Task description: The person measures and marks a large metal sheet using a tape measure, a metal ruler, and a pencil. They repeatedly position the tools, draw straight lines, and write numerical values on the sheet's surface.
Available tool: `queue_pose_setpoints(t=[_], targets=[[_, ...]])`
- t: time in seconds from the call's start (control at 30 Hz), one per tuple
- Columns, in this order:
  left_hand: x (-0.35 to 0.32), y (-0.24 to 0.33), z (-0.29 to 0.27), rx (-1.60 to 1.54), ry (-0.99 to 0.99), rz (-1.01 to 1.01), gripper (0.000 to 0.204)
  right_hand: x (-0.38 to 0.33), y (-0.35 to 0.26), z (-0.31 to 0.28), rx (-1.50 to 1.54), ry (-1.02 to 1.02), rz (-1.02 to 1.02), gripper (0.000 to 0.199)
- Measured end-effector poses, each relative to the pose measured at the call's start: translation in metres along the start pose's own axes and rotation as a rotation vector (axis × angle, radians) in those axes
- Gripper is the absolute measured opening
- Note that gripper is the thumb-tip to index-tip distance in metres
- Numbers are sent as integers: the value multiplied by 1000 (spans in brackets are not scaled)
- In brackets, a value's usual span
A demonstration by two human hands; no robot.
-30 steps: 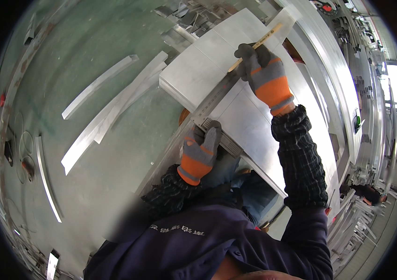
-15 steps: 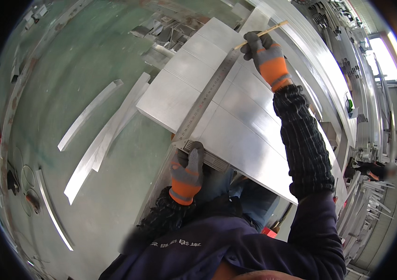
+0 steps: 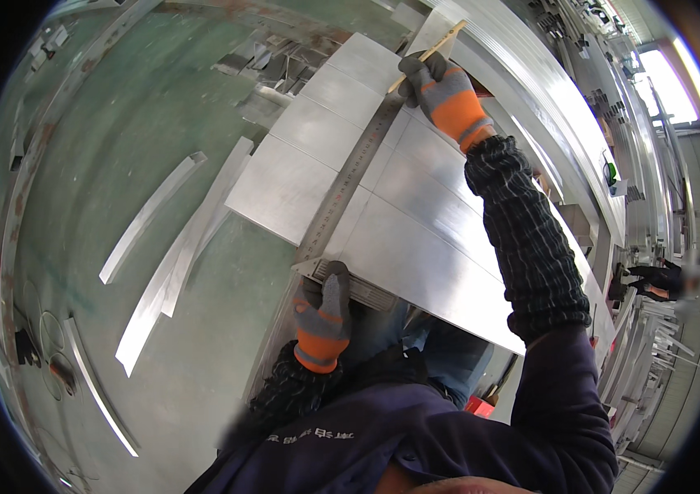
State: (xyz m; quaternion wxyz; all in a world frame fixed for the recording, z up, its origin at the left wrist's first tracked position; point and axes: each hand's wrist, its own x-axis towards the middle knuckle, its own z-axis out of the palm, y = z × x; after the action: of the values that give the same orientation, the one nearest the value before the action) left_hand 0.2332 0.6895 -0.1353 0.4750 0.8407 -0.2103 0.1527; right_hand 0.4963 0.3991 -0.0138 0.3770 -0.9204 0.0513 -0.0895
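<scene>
My left hand (image 3: 321, 319), in a grey and orange glove, grips the stock of a metal try square (image 3: 343, 193) at the near edge of several flat silvery metal profiles (image 3: 428, 222) laid side by side. The square's long graduated blade crosses them from near to far. Near the blade's far end, my right hand (image 3: 446, 97), gloved alike, is closed around a thin yellow pencil (image 3: 451, 34). The pencil's lower tip is beside the blade; whether it touches the metal I cannot tell.
Loose metal strips (image 3: 175, 262) lie on the green floor to the left. Metal offcuts (image 3: 280, 66) are piled beyond the profiles. Long profiles (image 3: 531, 95) are stacked at the right, and another person (image 3: 654, 282) is in the distance there.
My right hand has moved slightly left, and the pencil stands at a steeper angle. My left hand keeps its hold on the try square. The whole view has shifted a little.
</scene>
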Motion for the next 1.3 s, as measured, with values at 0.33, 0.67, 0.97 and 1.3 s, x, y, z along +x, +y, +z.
queue_pose_setpoints(t=[0.33,0.67,0.97,1.3], targets=[[-11,-9,-2,235,-27,118,52,11,-10,4,-50,-12,7,26],[10,-15,0,-163,11,-134,48,-69,-52,-31,1,168,-167,24],[52,-19,-32,73,84,196,51,-277,-107,37,-172,-83,-505,29],[139,150,-39,-392,266,516,50,-291,-142,-38,97,443,-924,23]])
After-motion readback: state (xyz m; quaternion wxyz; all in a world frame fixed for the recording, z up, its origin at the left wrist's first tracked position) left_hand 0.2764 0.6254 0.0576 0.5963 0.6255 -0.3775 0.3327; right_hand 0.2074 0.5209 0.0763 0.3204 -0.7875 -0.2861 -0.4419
